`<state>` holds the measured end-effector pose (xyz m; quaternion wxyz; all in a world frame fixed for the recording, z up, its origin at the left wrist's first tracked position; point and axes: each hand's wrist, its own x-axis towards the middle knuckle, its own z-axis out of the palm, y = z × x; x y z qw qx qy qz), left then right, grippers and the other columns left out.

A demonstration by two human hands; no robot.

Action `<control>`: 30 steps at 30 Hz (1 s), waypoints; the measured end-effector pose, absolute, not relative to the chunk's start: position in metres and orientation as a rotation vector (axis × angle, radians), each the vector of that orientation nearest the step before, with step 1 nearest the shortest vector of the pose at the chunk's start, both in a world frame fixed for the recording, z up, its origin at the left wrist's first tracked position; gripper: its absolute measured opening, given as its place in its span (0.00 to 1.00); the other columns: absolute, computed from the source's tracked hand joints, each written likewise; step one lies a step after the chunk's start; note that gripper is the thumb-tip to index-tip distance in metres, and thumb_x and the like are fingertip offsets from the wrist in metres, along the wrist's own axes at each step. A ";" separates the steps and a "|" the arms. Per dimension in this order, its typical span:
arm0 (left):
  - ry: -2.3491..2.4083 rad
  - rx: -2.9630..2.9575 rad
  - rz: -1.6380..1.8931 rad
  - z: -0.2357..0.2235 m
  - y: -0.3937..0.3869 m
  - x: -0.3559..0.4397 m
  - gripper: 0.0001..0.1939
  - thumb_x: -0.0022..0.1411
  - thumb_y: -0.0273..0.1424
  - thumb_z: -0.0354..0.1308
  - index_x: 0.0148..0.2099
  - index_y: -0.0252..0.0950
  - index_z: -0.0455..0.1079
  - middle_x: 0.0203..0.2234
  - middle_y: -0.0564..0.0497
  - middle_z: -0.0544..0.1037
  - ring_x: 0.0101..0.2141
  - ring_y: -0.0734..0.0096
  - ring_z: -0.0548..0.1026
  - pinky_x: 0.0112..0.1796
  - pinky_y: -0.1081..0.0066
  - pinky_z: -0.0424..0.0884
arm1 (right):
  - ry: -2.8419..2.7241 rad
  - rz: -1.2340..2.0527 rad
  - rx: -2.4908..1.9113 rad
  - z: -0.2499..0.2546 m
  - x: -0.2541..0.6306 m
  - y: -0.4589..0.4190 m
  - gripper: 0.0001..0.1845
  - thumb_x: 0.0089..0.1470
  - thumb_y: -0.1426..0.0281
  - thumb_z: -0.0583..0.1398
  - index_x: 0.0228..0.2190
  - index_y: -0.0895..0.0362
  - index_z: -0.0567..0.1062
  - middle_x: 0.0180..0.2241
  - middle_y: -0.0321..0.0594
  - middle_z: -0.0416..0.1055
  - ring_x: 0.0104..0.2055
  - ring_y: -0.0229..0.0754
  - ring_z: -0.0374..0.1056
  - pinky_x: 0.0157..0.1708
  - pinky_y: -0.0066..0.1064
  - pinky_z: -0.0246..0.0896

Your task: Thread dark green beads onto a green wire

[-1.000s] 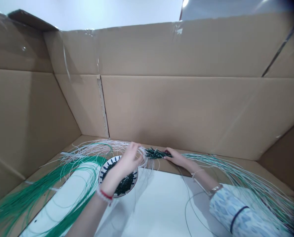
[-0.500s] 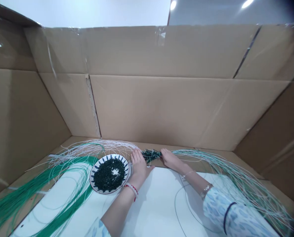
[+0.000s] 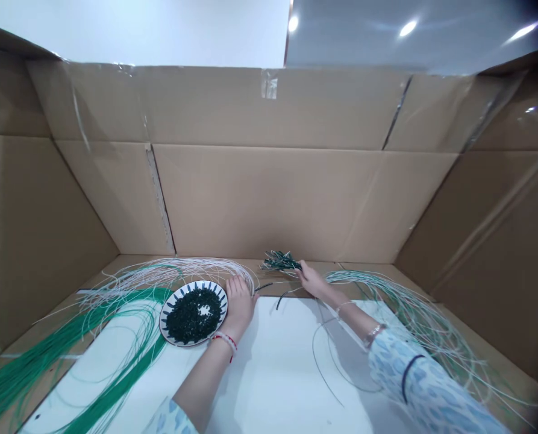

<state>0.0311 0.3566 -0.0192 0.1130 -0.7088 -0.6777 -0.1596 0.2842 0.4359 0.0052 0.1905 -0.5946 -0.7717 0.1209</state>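
My right hand [image 3: 311, 278] is closed on a bundle of dark green beaded strands [image 3: 280, 260], raised off the surface near the back cardboard wall. Beside the plate, my left hand [image 3: 239, 302] lies flat with its fingers stretched over the curved end of the white threads [image 3: 205, 265]; its palm side is hidden. A patterned plate [image 3: 163, 322] of small dark green beads [image 3: 190, 319] stands just left of this hand. Two short dark beaded pieces lie between the hands, one close to my left fingers. Pale green and white threads [image 3: 399, 295] stretch away rightward behind my right hand.
Tall cardboard walls [image 3: 269, 199] rise at the back and both sides. Long green threads [image 3: 61, 343] spread across the left. A white board [image 3: 287, 374] lies under my forearms, with a few loose thin threads [image 3: 316, 355] on it.
My left hand has come down from above the plate onto the white threads. My right hand has lifted the beaded bundle upward, away from my left hand. The view has swung right.
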 end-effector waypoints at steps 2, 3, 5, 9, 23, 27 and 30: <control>-1.985 -2.060 -0.483 -0.020 0.353 0.030 0.21 0.68 0.36 0.61 0.61 0.36 0.68 0.60 0.41 0.71 0.57 0.49 0.72 0.55 0.44 0.69 | -2.150 0.335 -1.671 0.004 0.273 0.437 0.18 0.66 0.65 0.62 0.54 0.57 0.72 0.53 0.46 0.73 0.48 0.48 0.74 0.46 0.45 0.73; -1.986 -2.046 -0.485 -0.020 0.351 0.030 0.21 0.68 0.35 0.61 0.60 0.36 0.69 0.59 0.41 0.71 0.56 0.50 0.72 0.54 0.44 0.70 | -2.149 0.336 -1.664 0.004 0.266 0.439 0.18 0.65 0.65 0.62 0.54 0.57 0.72 0.53 0.46 0.73 0.48 0.48 0.74 0.46 0.46 0.73; -1.988 -2.014 -0.478 -0.020 0.346 0.031 0.19 0.69 0.34 0.61 0.59 0.36 0.69 0.58 0.42 0.73 0.54 0.51 0.74 0.52 0.46 0.72 | -2.173 0.352 -1.632 0.003 0.253 0.442 0.18 0.65 0.65 0.62 0.54 0.57 0.72 0.53 0.46 0.73 0.48 0.48 0.74 0.46 0.46 0.73; -1.982 -1.968 -0.445 -0.020 0.338 0.032 0.18 0.69 0.35 0.61 0.58 0.35 0.70 0.55 0.42 0.74 0.52 0.53 0.75 0.51 0.48 0.74 | -2.316 0.432 -1.508 0.001 0.245 0.445 0.17 0.66 0.65 0.62 0.53 0.57 0.73 0.52 0.45 0.73 0.48 0.48 0.74 0.46 0.45 0.73; -1.993 -2.007 -0.451 -0.020 0.336 0.033 0.19 0.69 0.34 0.61 0.59 0.35 0.69 0.58 0.42 0.73 0.55 0.51 0.74 0.53 0.46 0.72 | -2.743 0.421 -1.295 0.015 0.269 0.442 0.16 0.66 0.65 0.61 0.53 0.56 0.73 0.54 0.46 0.73 0.49 0.48 0.74 0.48 0.46 0.73; -1.987 -2.036 -0.465 -0.020 0.335 0.033 0.19 0.69 0.33 0.61 0.60 0.35 0.69 0.59 0.41 0.72 0.57 0.50 0.72 0.55 0.44 0.70 | -2.763 0.442 -1.316 0.012 0.272 0.439 0.15 0.66 0.65 0.61 0.52 0.56 0.74 0.54 0.46 0.73 0.49 0.48 0.73 0.48 0.45 0.72; -1.986 -2.057 -0.481 -0.021 0.335 0.032 0.20 0.69 0.33 0.61 0.60 0.36 0.69 0.60 0.41 0.71 0.58 0.49 0.71 0.56 0.43 0.68 | -2.756 0.489 -1.355 0.011 0.277 0.438 0.15 0.66 0.65 0.61 0.52 0.57 0.74 0.53 0.46 0.73 0.48 0.47 0.74 0.46 0.44 0.73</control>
